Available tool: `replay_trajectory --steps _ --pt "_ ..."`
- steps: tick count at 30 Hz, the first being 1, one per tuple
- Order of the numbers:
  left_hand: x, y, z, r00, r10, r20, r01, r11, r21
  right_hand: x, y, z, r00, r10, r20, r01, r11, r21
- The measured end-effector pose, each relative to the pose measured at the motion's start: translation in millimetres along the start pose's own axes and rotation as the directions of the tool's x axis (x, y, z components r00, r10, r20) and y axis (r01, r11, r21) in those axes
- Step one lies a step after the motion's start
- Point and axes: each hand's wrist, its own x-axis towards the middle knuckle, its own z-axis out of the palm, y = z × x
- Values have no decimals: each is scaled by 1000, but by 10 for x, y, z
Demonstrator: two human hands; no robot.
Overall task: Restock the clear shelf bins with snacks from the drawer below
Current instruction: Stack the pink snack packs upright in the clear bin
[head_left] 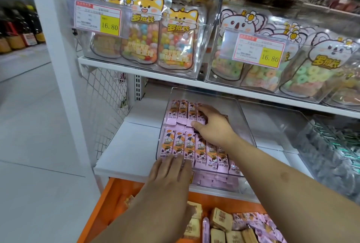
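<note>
A clear shelf bin on the lower white shelf holds two rows of pink snack packets. My right hand lies flat inside the bin, fingers spread on the back row of packets. My left hand rests palm down on the bin's front edge, fingertips touching the front row. Neither hand visibly holds a packet. Below, an open orange drawer contains brown snack packs and loose pink packets.
The upper shelf carries clear bins of candy bags and gummy ring bags, each with a 16.80 price tag. A bin of dark wrapped sweets stands to the right. A white post and wire mesh are left.
</note>
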Motion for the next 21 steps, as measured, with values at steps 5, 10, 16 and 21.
replay_trajectory --steps 5,10,16,21 --pt "1 -12 17 1000 6 10 -6 1000 6 -52 21 5 1000 -9 -17 9 1000 -9" --pt "-29 -42 -16 999 5 42 -4 1000 -30 -157 5 -113 1000 23 17 -25 997 79" --pt "-167 7 -109 997 7 72 -2 998 -68 -660 -77 -366 1000 -13 -22 14 997 79" --pt "-404 100 -87 996 57 69 -47 990 -136 -1472 -75 -544 998 -32 -48 39 989 139"
